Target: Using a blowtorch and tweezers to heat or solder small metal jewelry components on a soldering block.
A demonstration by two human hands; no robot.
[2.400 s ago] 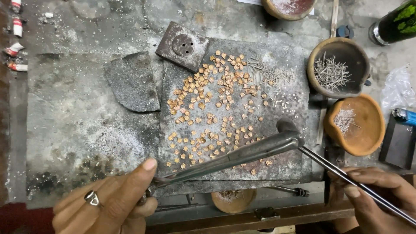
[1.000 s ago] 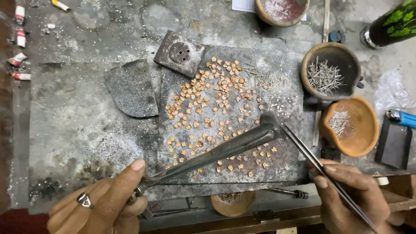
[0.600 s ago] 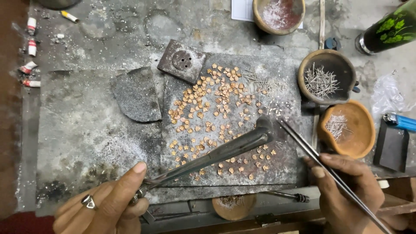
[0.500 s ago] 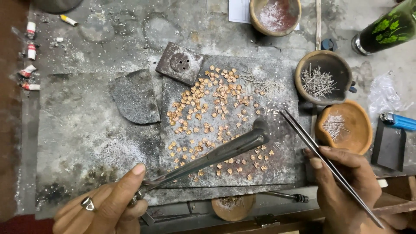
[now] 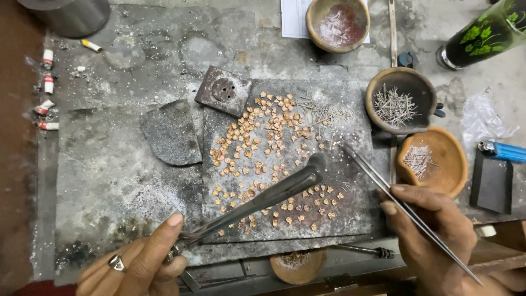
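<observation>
Head view: left hand (image 5: 139,263), ring on one finger, grips the handle end of a long metal torch pipe (image 5: 257,200); its bent tip sits over the dark slab (image 5: 356,216). Right hand (image 5: 433,230) pinches long tweezers (image 5: 402,205), tips over the slab's right part, near the pipe tip but apart. Many small copper-coloured pieces (image 5: 263,142) lie scattered on the slab under both tools. Two clay bowls (image 5: 435,161) of thin wire bits stand right of the slab. Blue lighter (image 5: 501,151) far right.
</observation>
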